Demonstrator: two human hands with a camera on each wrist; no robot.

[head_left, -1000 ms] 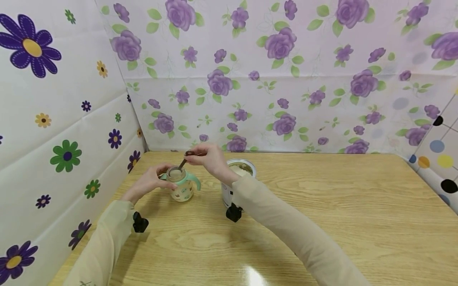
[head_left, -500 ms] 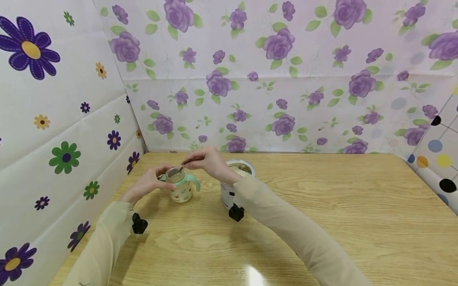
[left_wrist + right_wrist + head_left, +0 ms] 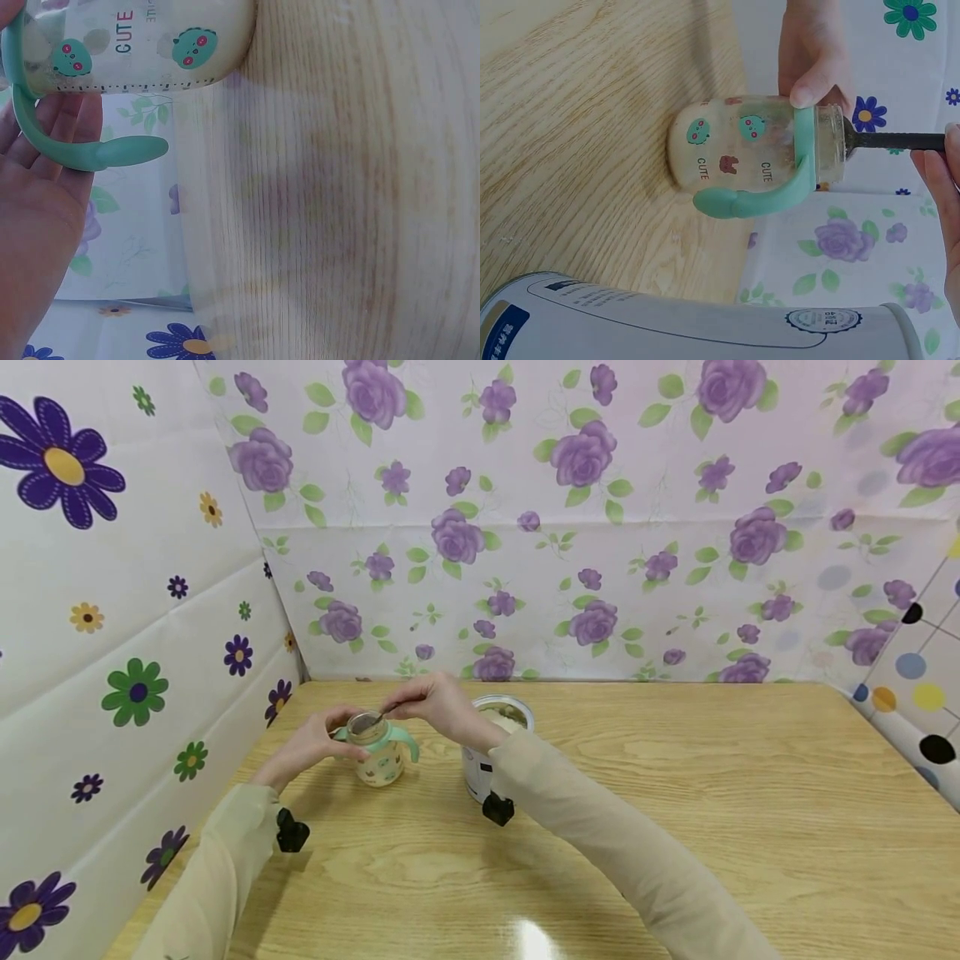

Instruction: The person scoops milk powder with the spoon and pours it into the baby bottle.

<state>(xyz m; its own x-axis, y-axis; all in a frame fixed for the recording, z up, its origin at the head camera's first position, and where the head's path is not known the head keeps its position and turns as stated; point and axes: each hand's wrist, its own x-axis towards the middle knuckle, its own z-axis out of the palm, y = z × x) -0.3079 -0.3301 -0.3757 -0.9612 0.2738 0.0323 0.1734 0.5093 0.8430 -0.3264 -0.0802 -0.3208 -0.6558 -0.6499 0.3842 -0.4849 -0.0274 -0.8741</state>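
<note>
A clear baby bottle with mint-green handles and cartoon prints stands lidless on the table. My left hand grips it near the neck, the thumb against the green collar in the right wrist view. Pale contents show inside the bottle. My right hand pinches the end of a dark scoop, whose head is at the bottle's mouth. In the left wrist view, one green handle curves in front of my left hand's fingers.
A white can, open on top with pale powder inside, stands right of the bottle, partly behind my right forearm. Floral sheets line the back and left side of the wooden table.
My right hand has lowered slightly, and the scoop's handle has gone from steep to flatter over the bottle's mouth. My left hand keeps its grip on the bottle.
</note>
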